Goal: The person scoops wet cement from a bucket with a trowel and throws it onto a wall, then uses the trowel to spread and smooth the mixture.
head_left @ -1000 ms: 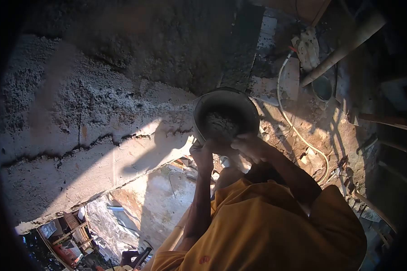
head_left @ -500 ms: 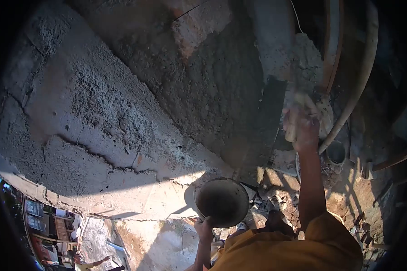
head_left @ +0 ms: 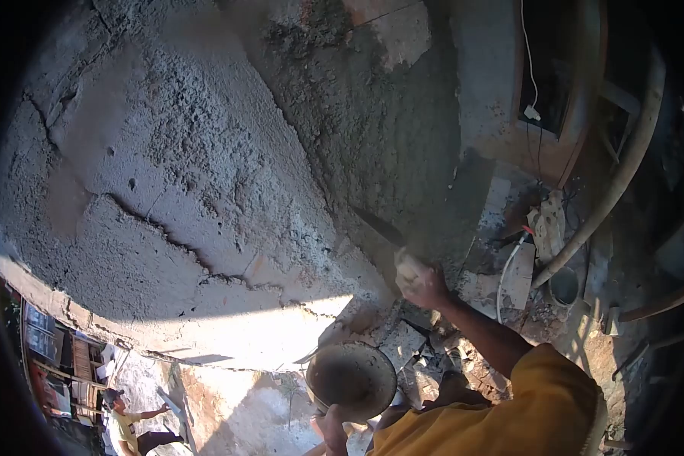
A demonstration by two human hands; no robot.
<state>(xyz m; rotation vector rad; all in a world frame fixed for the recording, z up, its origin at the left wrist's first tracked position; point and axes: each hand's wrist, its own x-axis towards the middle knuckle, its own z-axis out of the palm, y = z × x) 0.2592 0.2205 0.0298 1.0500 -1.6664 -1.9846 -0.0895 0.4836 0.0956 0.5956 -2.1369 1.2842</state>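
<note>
Knuckles bunch round a pale handle. The right hand (head_left: 419, 281) has its grip closed full on a trowel (head_left: 376, 226), right of the middle of the scene. The dark blade points up and left and seems to lie flat against the wall (head_left: 205, 175).

Nearer and lower, the left hand (head_left: 330, 425) has its grip clamped on the near rim of a round pan (head_left: 351, 378) with grey mortar in its bowl. It is held out just in front of the yellow sleeve (head_left: 555, 395).

I'd judge the trowel stiff and fairly light, best taken at the handle, since the blade will be slick with mix. The pan looks rigid but heavy for one hand. A rim hold lets it tip, so a hold under the bowl would be steadier.

By count there is one trowel, one pan and two hands at work. The rough render, cracked along its lower edge, fills the left and far side. On the right, one long pipe (head_left: 623, 175) leans and one small can (head_left: 564, 285) sits at its foot. One other person (head_left: 125, 425) stands far below, bottom left.
</note>
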